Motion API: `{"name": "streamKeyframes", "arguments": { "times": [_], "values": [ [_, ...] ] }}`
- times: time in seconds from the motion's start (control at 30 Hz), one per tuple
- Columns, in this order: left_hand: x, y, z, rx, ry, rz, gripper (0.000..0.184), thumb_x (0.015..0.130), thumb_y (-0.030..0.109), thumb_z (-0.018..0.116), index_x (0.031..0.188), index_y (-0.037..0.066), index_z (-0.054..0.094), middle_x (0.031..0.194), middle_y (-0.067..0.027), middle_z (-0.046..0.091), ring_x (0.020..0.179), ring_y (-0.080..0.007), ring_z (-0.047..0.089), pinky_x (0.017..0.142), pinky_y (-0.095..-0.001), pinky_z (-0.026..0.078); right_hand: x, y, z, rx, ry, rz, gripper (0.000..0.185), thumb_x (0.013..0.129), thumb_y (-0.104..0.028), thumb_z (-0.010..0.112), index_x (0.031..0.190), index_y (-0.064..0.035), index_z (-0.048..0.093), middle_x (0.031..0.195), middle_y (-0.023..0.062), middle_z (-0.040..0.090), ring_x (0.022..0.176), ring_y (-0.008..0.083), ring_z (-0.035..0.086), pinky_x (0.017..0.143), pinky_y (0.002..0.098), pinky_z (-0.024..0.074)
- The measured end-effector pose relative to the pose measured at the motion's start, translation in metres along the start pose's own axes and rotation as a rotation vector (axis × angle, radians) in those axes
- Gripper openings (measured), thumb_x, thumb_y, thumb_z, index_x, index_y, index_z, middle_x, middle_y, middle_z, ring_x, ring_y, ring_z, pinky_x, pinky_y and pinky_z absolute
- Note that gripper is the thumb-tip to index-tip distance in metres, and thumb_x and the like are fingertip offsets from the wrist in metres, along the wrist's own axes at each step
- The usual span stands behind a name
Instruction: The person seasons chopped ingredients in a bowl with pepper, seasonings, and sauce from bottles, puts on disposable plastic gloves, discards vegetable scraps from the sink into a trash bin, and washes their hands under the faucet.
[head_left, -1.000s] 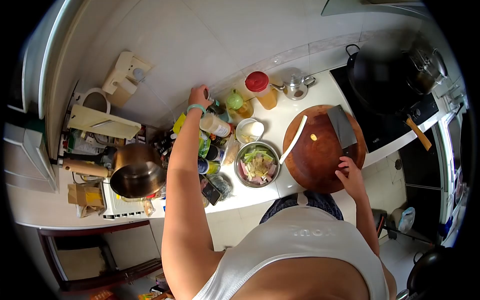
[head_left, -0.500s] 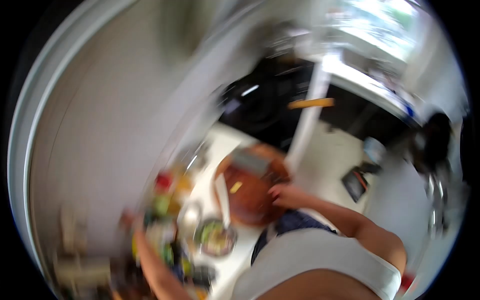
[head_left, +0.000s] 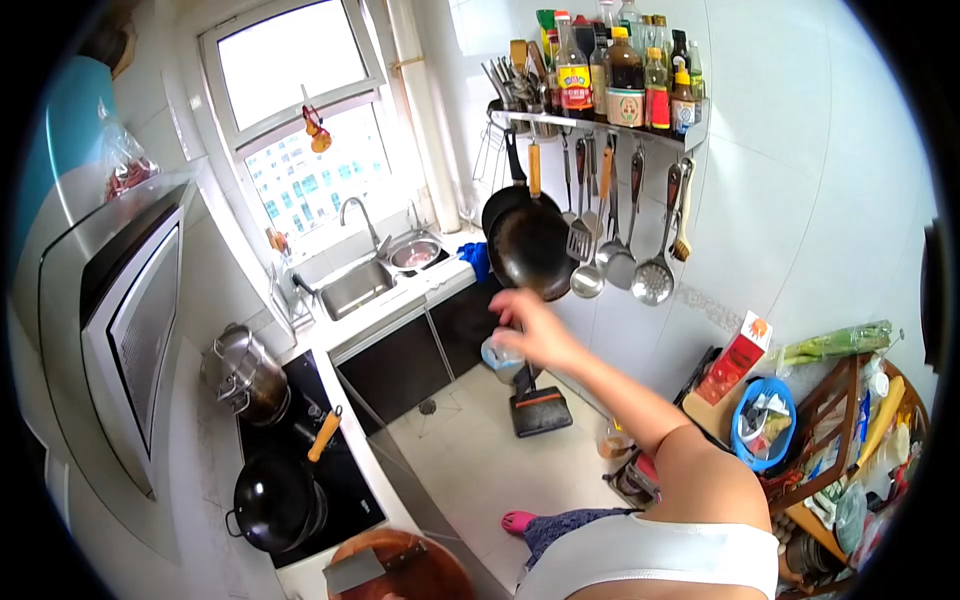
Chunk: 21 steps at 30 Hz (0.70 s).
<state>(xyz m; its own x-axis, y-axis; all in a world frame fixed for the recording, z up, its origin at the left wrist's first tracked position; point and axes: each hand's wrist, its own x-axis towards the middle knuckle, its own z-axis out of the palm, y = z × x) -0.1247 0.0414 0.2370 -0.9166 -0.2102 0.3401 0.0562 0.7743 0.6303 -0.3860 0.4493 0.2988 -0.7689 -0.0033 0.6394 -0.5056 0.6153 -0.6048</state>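
Observation:
My right hand (head_left: 535, 330) is raised in mid-air over the floor, its fingers apart and nothing in them. Behind it, on the wall, hang dark frying pans (head_left: 530, 250) and several ladles and spatulas (head_left: 652, 280). At the bottom edge the round wooden board (head_left: 435, 570) shows in part, with the cleaver (head_left: 355, 571) lying on it. A bit of skin at the board's lower edge may be my left hand (head_left: 392, 597); its fingers are cut off by the frame.
A black wok (head_left: 272, 502) and a steel pot (head_left: 250, 378) stand on the stove at the left. Beyond is the sink (head_left: 355, 290) below a window. Bottles (head_left: 625, 80) fill a wall shelf. At the right are a blue basket (head_left: 763, 425) and a wooden rack (head_left: 815, 470).
The view has swung right from the counter to the sink and the wall of utensils. My right hand has left the board and risen. My left hand has dropped almost out of view.

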Motion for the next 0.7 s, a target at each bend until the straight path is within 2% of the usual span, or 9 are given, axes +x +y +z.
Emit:
{"name": "streamKeyframes", "arguments": {
  "times": [0.1,0.13,0.17,0.23,0.27,0.43,0.5,0.53,0.7],
  "values": [
    [0.021,0.021,0.039,0.115,-0.142,0.126,0.022,0.09,0.017,0.055,0.079,0.002,0.067,0.072,-0.0115,0.064,0.065,-0.0277,0.061,0.061,-0.0374,0.048,0.085,0.028,-0.086,-0.32,0.403,-0.106,0.051,0.075,-0.017,0.071,0.117,-0.0001,0.048,0.11,0.016,0.052,0.096,0.029,0.056,0.086,0.0364,0.0459],
    [0.028,0.022,0.048,0.056,-0.238,0.078,0.016,0.084,0.011,0.061,0.097,0.002,0.064,0.097,-0.0151,0.063,0.085,-0.0334,0.06,0.073,-0.0391,0.049,0.115,0.038,-0.112,-0.439,0.492,-0.165,0.054,0.074,-0.017,0.071,0.119,0.0016,0.046,0.111,0.0188,0.052,0.1,0.0324,0.054,0.089,0.0382,0.0442],
    [0.034,0.026,0.058,0.053,-0.228,0.082,0.016,0.084,0.011,0.061,0.097,0.002,0.064,0.097,-0.0151,0.063,0.085,-0.0334,0.06,0.073,-0.0391,0.049,0.147,0.049,-0.136,-0.556,0.581,-0.225,0.057,0.073,-0.016,0.07,0.12,0.0034,0.045,0.112,0.0216,0.051,0.104,0.0359,0.052,0.092,0.04,0.0424],
    [0.046,0.034,0.078,0.099,-0.072,0.152,0.046,0.075,0.007,0.068,0.119,0.003,0.054,0.126,-0.0198,0.048,0.11,-0.0388,0.05,0.09,-0.041,0.044,0.213,0.071,-0.18,-0.675,0.704,-0.281,0.063,0.073,-0.015,0.069,0.123,0.0074,0.04,0.114,0.0265,0.049,0.11,0.04,0.048,0.097,0.0419,0.0384],
    [0.051,0.027,0.088,0.081,-0.201,0.054,0.069,0.07,0.003,0.07,0.133,0.005,0.041,0.137,-0.0229,0.033,0.122,-0.0441,0.037,0.102,-0.0425,0.035,0.242,0.073,-0.197,-0.675,0.741,-0.236,0.065,0.072,-0.015,0.07,0.125,0.0089,0.039,0.116,0.0278,0.048,0.111,0.0407,0.047,0.098,0.0421,0.0378],
    [0.096,0.029,0.143,0.0,-0.131,0.068,0.059,0.076,0.006,0.067,0.131,0.005,0.045,0.134,-0.0242,0.036,0.122,-0.0436,0.038,0.102,-0.0447,0.033,0.365,0.105,-0.256,-0.751,0.94,-0.132,0.082,0.069,-0.02,0.077,0.127,0.0128,0.029,0.121,0.0296,0.042,0.114,0.0425,0.043,0.098,0.0454,0.0354],
    [0.117,0.043,0.162,-0.088,-0.146,-0.036,0.053,0.08,0.011,0.067,0.129,0.006,0.048,0.133,-0.0231,0.039,0.121,-0.0425,0.04,0.101,-0.0439,0.035,0.393,0.118,-0.271,-0.782,0.969,-0.042,0.082,0.068,-0.024,0.079,0.125,0.0106,0.031,0.121,0.0283,0.044,0.113,0.0413,0.045,0.098,0.046,0.0361],
    [0.126,0.048,0.17,0.047,-0.084,0.15,0.048,0.081,0.014,0.068,0.125,0.007,0.052,0.129,-0.0215,0.042,0.114,-0.0385,0.046,0.096,-0.0418,0.039,0.401,0.115,-0.274,-0.806,0.941,0.039,0.078,0.068,-0.029,0.08,0.121,0.0074,0.035,0.117,0.0251,0.05,0.11,0.0383,0.05,0.096,0.0454,0.0379],
    [0.152,0.07,0.203,-0.019,-0.078,0.187,0.041,0.082,0.015,0.067,0.12,0.007,0.056,0.119,-0.0196,0.049,0.103,-0.0348,0.051,0.088,-0.0389,0.043,0.417,0.111,-0.275,-0.967,0.908,0.208,0.07,0.074,-0.041,0.073,0.118,0.005,0.043,0.109,0.0214,0.058,0.104,0.0353,0.057,0.087,0.0457,0.0434]
  ]
}}
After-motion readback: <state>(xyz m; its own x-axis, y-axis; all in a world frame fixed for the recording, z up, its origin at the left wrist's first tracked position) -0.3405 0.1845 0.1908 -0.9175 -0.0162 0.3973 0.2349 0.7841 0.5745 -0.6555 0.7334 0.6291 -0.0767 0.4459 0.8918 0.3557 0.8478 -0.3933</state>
